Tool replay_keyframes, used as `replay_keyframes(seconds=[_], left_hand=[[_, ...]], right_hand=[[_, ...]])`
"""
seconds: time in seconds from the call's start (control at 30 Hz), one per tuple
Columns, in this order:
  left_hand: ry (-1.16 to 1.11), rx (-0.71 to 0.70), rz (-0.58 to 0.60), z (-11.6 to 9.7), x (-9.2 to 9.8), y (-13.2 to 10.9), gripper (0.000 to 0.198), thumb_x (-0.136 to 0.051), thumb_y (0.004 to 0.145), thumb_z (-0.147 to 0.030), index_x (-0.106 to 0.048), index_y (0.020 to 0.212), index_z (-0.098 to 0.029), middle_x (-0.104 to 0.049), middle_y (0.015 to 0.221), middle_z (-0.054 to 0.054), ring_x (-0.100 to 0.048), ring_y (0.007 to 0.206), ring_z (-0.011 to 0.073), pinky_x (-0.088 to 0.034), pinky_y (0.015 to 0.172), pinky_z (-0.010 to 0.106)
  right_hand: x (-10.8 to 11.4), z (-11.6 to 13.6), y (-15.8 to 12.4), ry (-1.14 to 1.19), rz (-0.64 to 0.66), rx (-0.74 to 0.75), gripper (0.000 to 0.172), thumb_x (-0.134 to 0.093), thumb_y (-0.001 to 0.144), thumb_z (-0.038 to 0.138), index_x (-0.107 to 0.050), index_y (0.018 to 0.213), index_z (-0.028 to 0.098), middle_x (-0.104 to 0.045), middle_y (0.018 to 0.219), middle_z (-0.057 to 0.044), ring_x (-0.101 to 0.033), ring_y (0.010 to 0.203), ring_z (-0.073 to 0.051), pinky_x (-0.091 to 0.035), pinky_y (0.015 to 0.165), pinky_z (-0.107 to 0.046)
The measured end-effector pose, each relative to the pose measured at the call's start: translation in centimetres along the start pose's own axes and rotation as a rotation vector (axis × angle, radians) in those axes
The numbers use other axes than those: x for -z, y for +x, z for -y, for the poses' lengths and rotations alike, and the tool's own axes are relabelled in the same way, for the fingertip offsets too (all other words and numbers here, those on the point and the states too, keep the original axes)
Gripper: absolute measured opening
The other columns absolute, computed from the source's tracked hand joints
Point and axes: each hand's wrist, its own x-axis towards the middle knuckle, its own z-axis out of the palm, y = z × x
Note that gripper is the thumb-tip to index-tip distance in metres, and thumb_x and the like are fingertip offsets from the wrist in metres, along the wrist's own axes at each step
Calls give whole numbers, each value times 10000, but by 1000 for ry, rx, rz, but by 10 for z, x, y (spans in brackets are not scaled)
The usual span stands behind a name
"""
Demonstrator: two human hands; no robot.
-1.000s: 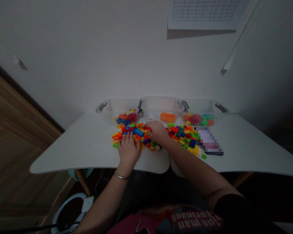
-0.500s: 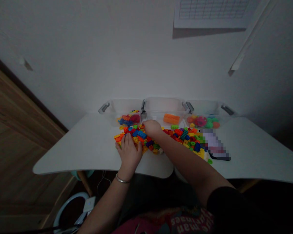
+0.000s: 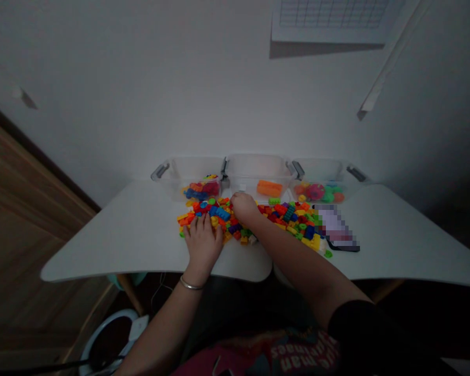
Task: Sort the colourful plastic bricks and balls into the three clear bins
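Observation:
A heap of small plastic building bricks (image 3: pixel 285 219) in red, orange, blue, green and yellow lies on the white table (image 3: pixel 133 235). My left hand (image 3: pixel 202 241) rests flat on the heap's near left edge, fingers stretched out over the bricks. My right hand (image 3: pixel 243 206) sits on the far middle of the heap with its fingers curled down among the bricks; what they hold is hidden. Behind the heap stand three clear plastic bins: the left bin (image 3: pixel 180 172) with mixed bricks, the middle bin (image 3: pixel 254 167) with orange pieces, the right bin (image 3: pixel 325 171) with round coloured pieces.
A blurred flat object (image 3: pixel 337 230) lies at the heap's right end. The bins stand against a white wall. A wooden door is at the left. Below the table's front edge are a round white object (image 3: pixel 113 334) on the floor and my lap.
My right hand has drawn a little to the left and farther back over the heap. My left hand has stayed flat on the bricks. The view has shifted slightly.

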Motion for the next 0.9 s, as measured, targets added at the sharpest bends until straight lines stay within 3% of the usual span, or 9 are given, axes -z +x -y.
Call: replay_keyframes(seconds=[0.23, 0.47, 0.9], left_hand=[[-21, -10, 3, -1, 3, -1, 589, -390, 931, -409, -549, 1364, -43, -611, 1344, 198, -465, 1313, 382, -294, 1123, 579], [-26, -16, 2, -1, 3, -1, 578, -394, 926, -408, -560, 1356, -59, -617, 1338, 190, -471, 1299, 379, -295, 1116, 572], [-37, -41, -13, -1, 5, 0, 541, -398, 925, -407, -598, 1317, -92, -629, 1332, 164, -486, 1276, 373, -317, 1101, 559]], right_hand=[[2, -8, -9, 14, -88, -37, 306, -427, 958, 167, -688, 1117, 145, -696, 1152, -145, -613, 1090, -238, -463, 930, -330], [0, -10, -13, 49, -44, 3, 331, -441, 957, 199, -663, 1201, 191, -687, 1207, -109, -593, 1133, -224, -437, 952, -321], [0, -9, -12, 97, -67, -18, 253, -484, 962, 267, -714, 1034, 193, -726, 1096, -96, -635, 1063, -226, -454, 917, -329]])
